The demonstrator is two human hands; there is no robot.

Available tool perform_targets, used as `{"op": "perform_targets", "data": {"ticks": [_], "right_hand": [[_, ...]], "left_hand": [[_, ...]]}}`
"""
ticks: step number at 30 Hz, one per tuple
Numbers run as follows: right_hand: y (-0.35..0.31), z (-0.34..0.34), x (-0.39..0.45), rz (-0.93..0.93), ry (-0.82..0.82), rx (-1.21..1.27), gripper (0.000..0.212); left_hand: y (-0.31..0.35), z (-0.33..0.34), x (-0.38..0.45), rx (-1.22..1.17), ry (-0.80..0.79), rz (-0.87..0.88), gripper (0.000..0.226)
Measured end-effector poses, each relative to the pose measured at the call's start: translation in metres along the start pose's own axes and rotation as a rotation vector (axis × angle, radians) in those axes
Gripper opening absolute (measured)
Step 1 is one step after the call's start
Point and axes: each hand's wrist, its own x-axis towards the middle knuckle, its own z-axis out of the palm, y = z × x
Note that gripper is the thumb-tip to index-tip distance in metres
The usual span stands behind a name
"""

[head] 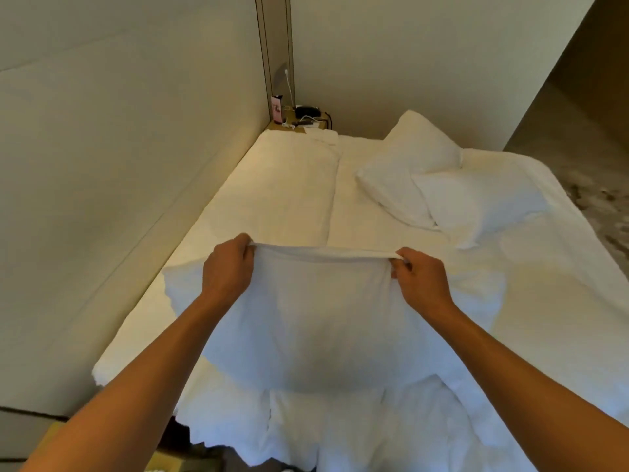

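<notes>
A white cover (320,318) hangs stretched between my two hands above the near end of the bed (279,185). My left hand (227,267) grips its top edge at the left corner, fingers curled round the hem. My right hand (420,277) pinches the same edge at the right corner. The cloth drapes down from that taut edge and bunches over the rumpled white bedding (357,430) near me. Both forearms reach in from the bottom of the view.
Two white pillows (418,178) lie at the far right of the bed. A folded white sheet (289,189) runs along the left side by the wall (119,165). A small bedside shelf (299,122) with cables and a dark device stands in the far corner.
</notes>
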Motion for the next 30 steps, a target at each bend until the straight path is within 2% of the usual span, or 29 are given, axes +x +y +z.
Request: {"op": "perform_targets", "data": {"ticks": [4, 6, 9, 11, 15, 20, 26, 30], "right_hand": [[0.005, 0.008, -0.02, 0.075, -0.082, 0.006, 0.028], [0.004, 0.057, -0.039, 0.159, -0.046, -0.07, 0.028], [0.0, 0.05, -0.052, 0.166, -0.046, -0.059, 0.029], [-0.004, 0.05, -0.042, 0.164, -0.054, -0.047, 0.031], [0.004, 0.047, -0.039, 0.125, -0.05, -0.063, 0.028], [0.032, 0.042, -0.018, 0.051, -0.107, -0.161, 0.03], [0.081, 0.037, 0.008, -0.029, -0.148, -0.395, 0.017], [0.088, 0.034, 0.019, 0.028, -0.122, -0.251, 0.021]], "left_hand": [[-0.008, 0.023, -0.026, 0.004, -0.133, -0.079, 0.021], [-0.055, 0.046, -0.022, -0.016, -0.327, -0.017, 0.019], [-0.043, 0.058, -0.038, -0.083, -0.442, 0.062, 0.045], [-0.036, 0.063, -0.037, -0.043, -0.474, 0.079, 0.05], [-0.028, 0.081, -0.032, 0.147, -0.456, 0.133, 0.021], [-0.024, 0.083, -0.018, 0.125, -0.346, 0.126, 0.019], [-0.017, 0.082, 0.0, 0.126, -0.311, 0.069, 0.022], [-0.01, 0.087, 0.003, 0.161, -0.31, 0.039, 0.02]]}}
